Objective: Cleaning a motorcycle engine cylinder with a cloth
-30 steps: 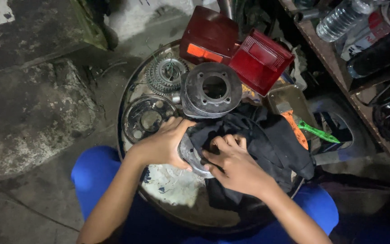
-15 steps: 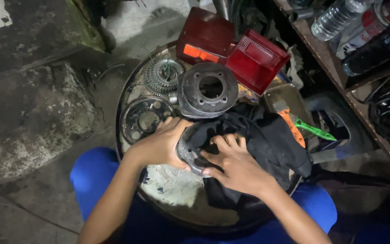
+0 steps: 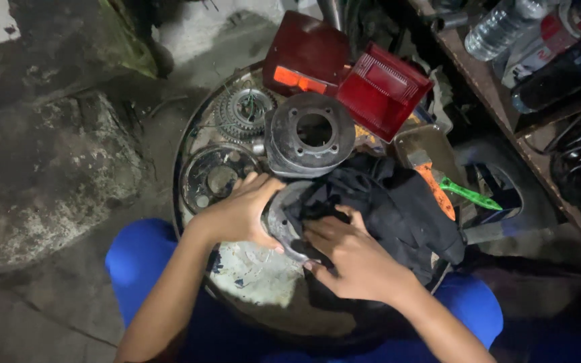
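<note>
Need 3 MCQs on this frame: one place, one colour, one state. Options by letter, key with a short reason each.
1. Where does the toothed gear lie?
A. on the round tray, beyond the left hand
B. on the shelf with the bottles
C. on the floor by the stone

2. What colour is the cloth?
A. white
B. black
C. yellow

3. What is the left hand doing?
A. hanging free
B. gripping a bottle
C. gripping the round metal part

Key:
1 A: the gear sits inside the round tray, past the left hand.
2 B: the cloth under the right hand is black.
3 C: its fingers curl round the part's rim.
</note>
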